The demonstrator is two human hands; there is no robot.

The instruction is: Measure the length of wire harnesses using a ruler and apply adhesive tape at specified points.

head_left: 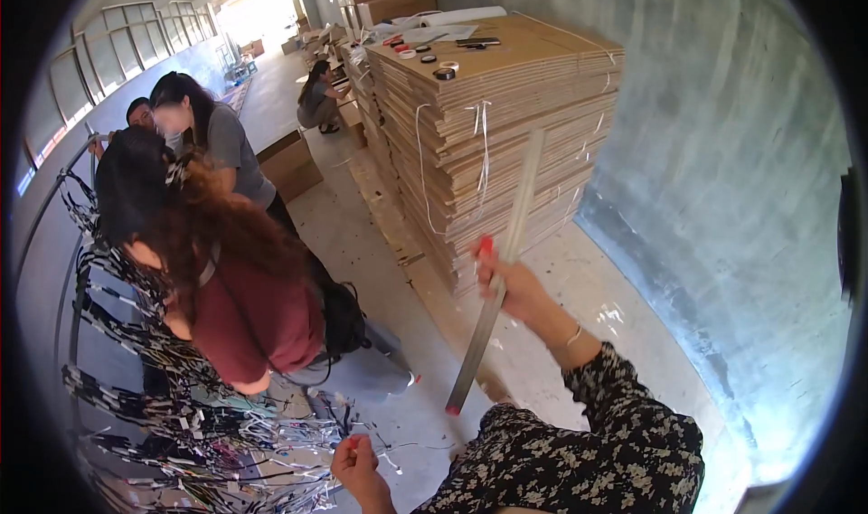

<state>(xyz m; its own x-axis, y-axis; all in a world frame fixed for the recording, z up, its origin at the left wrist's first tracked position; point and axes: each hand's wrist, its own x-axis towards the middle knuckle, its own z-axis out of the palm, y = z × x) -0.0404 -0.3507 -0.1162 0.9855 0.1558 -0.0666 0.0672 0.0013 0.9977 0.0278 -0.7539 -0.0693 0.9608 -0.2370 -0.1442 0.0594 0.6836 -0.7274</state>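
My right hand is closed around a long, flat, greyish ruler-like strip. The strip slants from upper right to lower left, in front of the cardboard stack, and its lower end has a red tip. A small red patch shows at the fingers of this hand. Down at the bottom, my left hand has its fingers curled together, with a red spot at the fingertips; what it holds, if anything, cannot be made out. Beside it hang the loose ends of many bundled wires, black, white and coloured.
A tall stack of flat cardboard stands ahead, with tape rolls and papers on top. At left a person in a dark red top bends over the wire rack. Other people are beyond, near an open carton. A concrete wall runs along the right.
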